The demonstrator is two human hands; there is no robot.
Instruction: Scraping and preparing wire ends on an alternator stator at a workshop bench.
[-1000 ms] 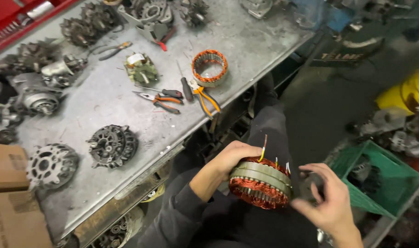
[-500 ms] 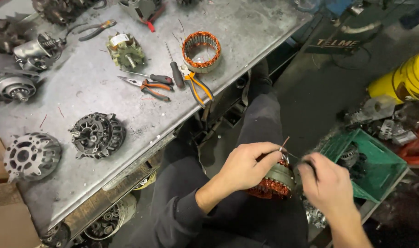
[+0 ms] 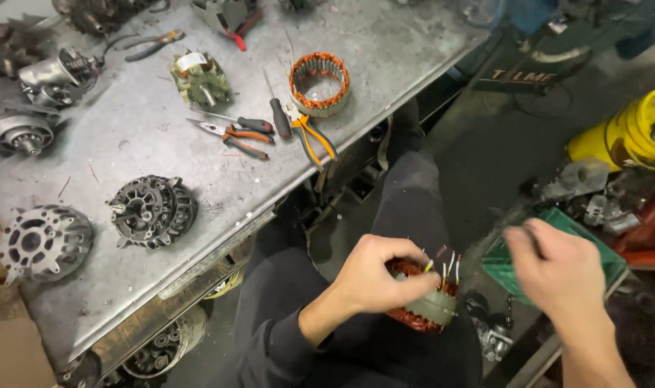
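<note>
Left hand (image 3: 381,276) wraps the stator (image 3: 424,305) over the lap, fingers closed on its top, wire ends poking up beside them. Right hand (image 3: 557,276) hangs just right of it, blurred, touching nothing; grip cannot be told. Bench (image 3: 385,54) edge lies up-left, crate (image 3: 511,262) right, open floor between

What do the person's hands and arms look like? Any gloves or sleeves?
No gloves: the left hand and the right hand are both bare. No rings or watch show. The left arm has a dark sleeve pushed up the forearm. The right forearm shows no sleeve as far as the picture reaches.
</note>
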